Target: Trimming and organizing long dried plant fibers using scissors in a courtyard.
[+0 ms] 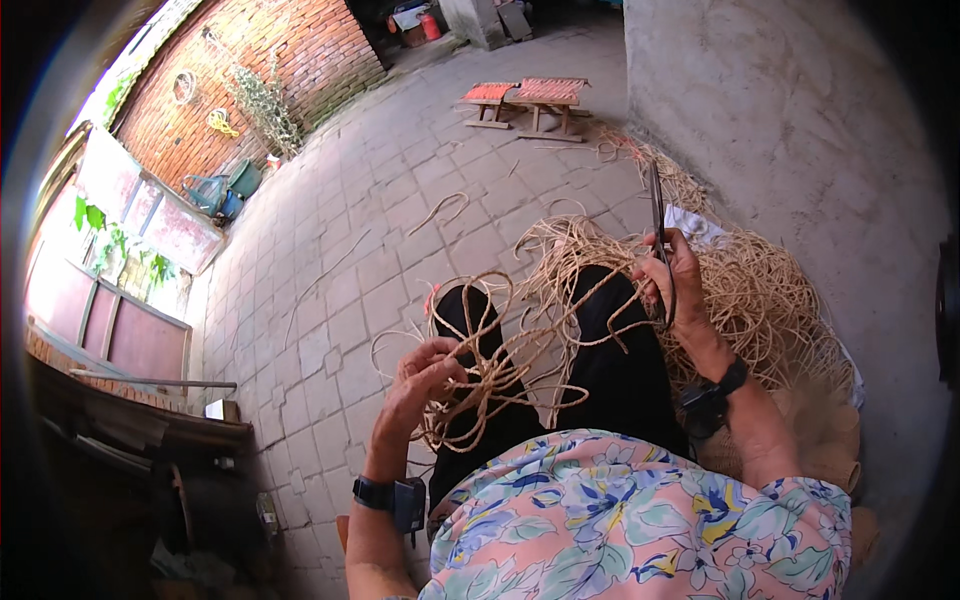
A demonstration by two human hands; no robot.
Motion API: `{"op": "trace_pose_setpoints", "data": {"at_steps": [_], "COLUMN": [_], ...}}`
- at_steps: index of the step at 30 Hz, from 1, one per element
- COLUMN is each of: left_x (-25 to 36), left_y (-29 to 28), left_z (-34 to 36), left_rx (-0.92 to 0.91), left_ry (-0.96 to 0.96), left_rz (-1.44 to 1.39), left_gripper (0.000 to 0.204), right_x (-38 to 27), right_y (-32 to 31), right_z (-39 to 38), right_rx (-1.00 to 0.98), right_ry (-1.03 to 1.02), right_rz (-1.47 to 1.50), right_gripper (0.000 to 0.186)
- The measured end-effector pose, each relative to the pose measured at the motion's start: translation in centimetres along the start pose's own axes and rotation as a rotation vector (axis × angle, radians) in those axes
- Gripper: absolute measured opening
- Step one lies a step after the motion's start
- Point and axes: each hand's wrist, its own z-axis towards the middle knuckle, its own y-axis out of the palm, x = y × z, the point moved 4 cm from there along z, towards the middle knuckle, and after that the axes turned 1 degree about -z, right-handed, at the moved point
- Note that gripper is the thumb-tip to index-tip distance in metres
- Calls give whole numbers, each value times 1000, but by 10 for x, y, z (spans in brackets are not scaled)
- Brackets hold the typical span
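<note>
My left hand (412,388) is closed on a loose, looped bundle of tan straw cord (488,380), which lies across my black-trousered knees. My right hand (682,280), above my right knee, grips dark metal scissors (657,195). Their blades point away from me and look closed together; a handle loop hangs below the fingers. A big tangled heap of the same cord (770,305) fills the space beside my right leg, and some strands run over my right knee. Part of a white cloth (695,224) shows at the heap's far side.
Two low wooden stools (550,92) with red-orange woven seats stand ahead. A grey plastered wall (790,120) rises close on the right. Loose cord pieces (440,212) lie on the paving. At the left are a brick wall (270,50), a green bin (244,179) and dark clutter.
</note>
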Motion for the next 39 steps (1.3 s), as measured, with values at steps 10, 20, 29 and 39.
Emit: {"op": "trace_pose_setpoints", "data": {"at_steps": [10, 20, 29, 39], "left_x": [39, 42, 27, -11], "left_y": [5, 73, -26, -63], "left_z": [-34, -7, 18, 14], "left_rx": [629, 413, 464, 456], "left_ry": [487, 681, 157, 108], "left_rz": [518, 1326, 552, -98], "left_gripper": [11, 11, 22, 24], "right_x": [1, 2, 8, -24], "right_y": [0, 5, 3, 71], "right_z": [0, 1, 3, -45], "right_rx": [14, -9, -79, -576], "right_ry": [13, 6, -92, 18], "right_rz": [-4, 29, -54, -61], "right_gripper": [27, 27, 27, 27]}}
